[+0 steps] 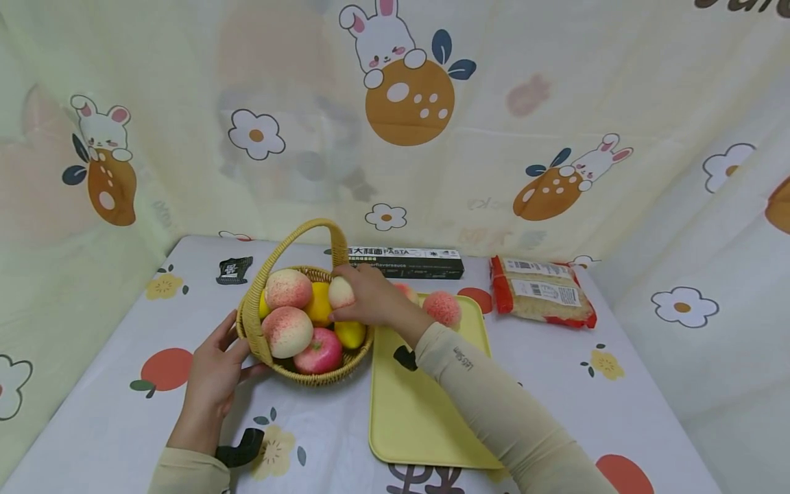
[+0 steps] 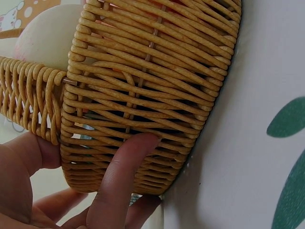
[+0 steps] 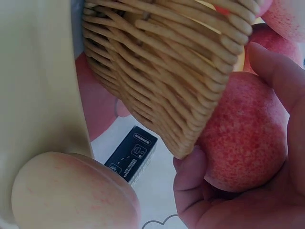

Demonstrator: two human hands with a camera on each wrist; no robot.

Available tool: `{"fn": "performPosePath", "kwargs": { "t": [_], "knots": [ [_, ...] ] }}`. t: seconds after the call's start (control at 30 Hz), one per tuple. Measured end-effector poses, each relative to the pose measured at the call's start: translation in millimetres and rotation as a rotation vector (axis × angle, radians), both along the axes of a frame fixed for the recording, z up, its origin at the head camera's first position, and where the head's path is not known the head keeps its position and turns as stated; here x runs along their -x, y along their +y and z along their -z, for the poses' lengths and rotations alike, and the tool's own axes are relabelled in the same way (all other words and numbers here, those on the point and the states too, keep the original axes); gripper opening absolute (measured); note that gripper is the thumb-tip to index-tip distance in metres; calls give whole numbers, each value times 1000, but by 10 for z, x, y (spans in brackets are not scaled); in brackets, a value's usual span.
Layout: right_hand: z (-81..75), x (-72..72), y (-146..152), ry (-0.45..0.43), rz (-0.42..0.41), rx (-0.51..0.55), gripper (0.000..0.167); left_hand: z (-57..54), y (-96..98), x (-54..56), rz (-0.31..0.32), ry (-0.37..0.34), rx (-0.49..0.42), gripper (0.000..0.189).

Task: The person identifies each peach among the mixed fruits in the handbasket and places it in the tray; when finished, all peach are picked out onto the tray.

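A woven basket [image 1: 354, 367] with an arched handle holds two pale pink peaches [image 1: 287, 332], a red apple [image 1: 319, 351] and yellow fruits [image 1: 350, 335]. My left hand [image 1: 212, 370] rests against the basket's left outer wall, its thumb extended along the weave [image 2: 143, 86]; some fingertips are hidden behind it. At the basket's right rim my right hand [image 1: 373, 298] grips another peach [image 1: 341, 293], whose red side [image 3: 245, 133] faces the right wrist camera. Beneath my right forearm lies a yellow tray [image 1: 426, 425], with a peach [image 1: 442, 309] and another partly hidden peach [image 1: 406, 291] at its far end.
Behind the tray lies a black pasta box [image 1: 426, 266]. A red-edged clear food packet [image 1: 546, 291] is at the back right, and a small black packet [image 1: 234, 270] sits behind the basket on the left. A patterned cloth [image 1: 327, 439] covers the table.
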State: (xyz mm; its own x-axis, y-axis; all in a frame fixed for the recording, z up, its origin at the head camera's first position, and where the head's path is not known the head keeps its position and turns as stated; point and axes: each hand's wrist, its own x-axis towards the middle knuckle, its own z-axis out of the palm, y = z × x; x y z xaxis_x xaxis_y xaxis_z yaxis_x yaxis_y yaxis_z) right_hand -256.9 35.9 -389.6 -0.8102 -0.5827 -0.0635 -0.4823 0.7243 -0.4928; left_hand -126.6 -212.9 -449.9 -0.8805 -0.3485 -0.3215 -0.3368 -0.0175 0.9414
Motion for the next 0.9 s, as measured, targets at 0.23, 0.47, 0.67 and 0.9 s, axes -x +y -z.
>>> {"fn": "performPosePath", "kwargs": {
  "t": [0.23, 0.47, 0.67, 0.9],
  "knots": [
    [47, -11, -56, 33, 19, -12, 79, 20, -24, -10, 0, -1, -6, 76],
    [74, -43, -48, 96, 34, -7, 76, 6, -5, -10, 2, -3, -2, 76],
    [75, -60, -28, 130, 36, -1, 71, 11, -3, 6, 4, 19, -5, 75],
    [81, -54, -54, 137, 35, 10, 69, 8, -23, 4, 5, 28, -2, 76]
  ]
}}
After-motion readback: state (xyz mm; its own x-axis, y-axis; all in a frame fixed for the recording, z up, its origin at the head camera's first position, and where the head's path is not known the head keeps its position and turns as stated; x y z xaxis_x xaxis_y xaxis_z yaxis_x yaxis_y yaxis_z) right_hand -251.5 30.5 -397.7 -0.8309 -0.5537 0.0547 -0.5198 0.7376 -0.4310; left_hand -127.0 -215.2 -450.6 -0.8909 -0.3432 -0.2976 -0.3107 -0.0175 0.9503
